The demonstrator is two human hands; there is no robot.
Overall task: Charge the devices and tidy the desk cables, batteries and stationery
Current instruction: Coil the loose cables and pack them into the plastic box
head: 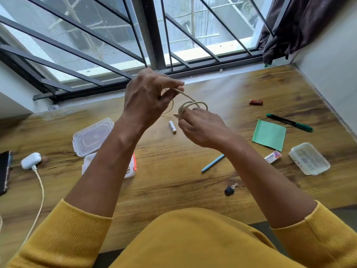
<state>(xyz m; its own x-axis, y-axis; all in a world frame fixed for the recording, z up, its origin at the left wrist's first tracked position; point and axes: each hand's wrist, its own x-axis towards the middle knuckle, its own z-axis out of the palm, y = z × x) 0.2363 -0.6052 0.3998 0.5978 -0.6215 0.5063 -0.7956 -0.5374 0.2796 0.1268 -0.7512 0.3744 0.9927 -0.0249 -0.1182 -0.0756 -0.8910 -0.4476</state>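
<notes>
Wooden desk [173, 171] with dark, knotty grain, pushed up against a wide window [116, 35]. Behind the glass, dark metal bars [77, 47] slanting diagonally, with bright daylight and pale building walls beyond. Thick dark upright frame post [152, 31] at the window's middle. Dark brown curtain [301, 26] bunched at the window's right end. Plain white wall [332, 78] right of the desk.

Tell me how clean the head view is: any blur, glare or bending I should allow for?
Head view: daylight from the window, no harsh glare on the desk; left hand and right hand slightly motion-blurred around the coiled cable; wide-angle bending curves the desk edges and window bars; small items like the battery stay legible.
</notes>
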